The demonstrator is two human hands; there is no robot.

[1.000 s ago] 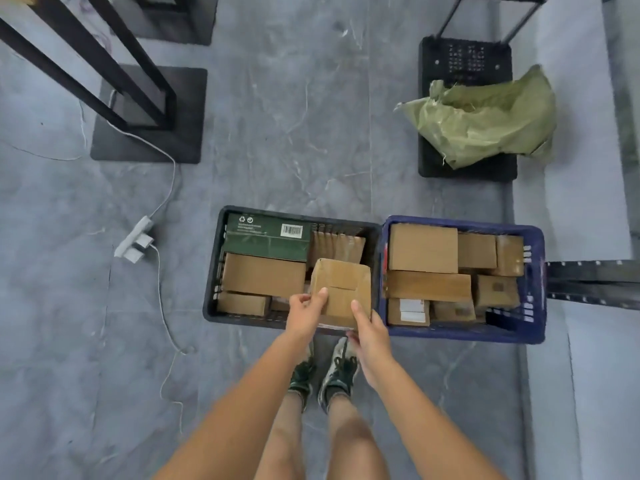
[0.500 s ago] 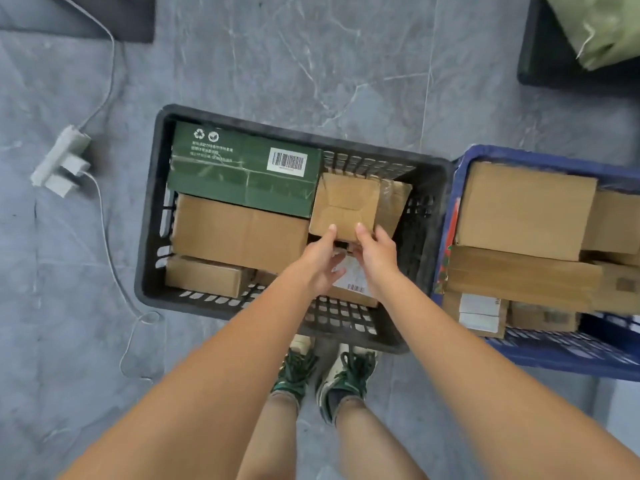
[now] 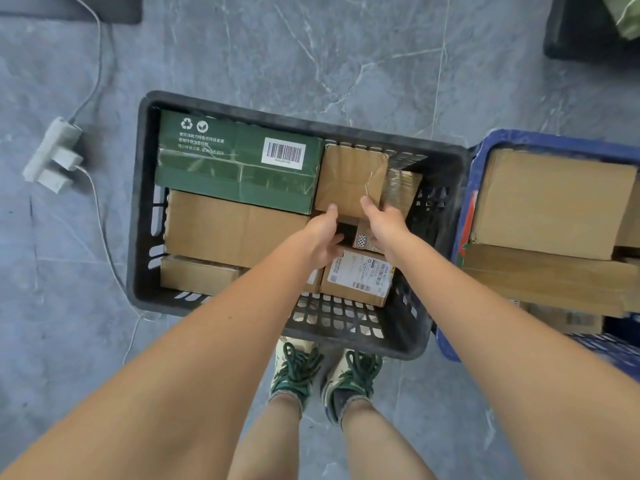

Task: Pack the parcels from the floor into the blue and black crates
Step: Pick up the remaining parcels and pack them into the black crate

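A small brown cardboard parcel [image 3: 349,178] sits in the far right part of the black crate [image 3: 138,202], beside a green box [image 3: 239,161]. Both of my hands hold its near edge: my left hand [image 3: 320,237] at the left corner, my right hand [image 3: 382,220] at the right corner. The black crate also holds a larger brown box [image 3: 232,226], a labelled box [image 3: 360,275] and a small one [image 3: 197,273]. The blue crate [image 3: 467,188] to the right is full of brown boxes [image 3: 550,199].
A white power strip [image 3: 52,154] with its cable lies on the grey floor to the left. A dark base [image 3: 581,32] with a green bag [image 3: 623,15] is at the top right. My feet [image 3: 325,375] stand just before the black crate.
The small parcel has gone from above the crate's near edge down into its far right part, still in both hands. The camera has come closer to the crates.
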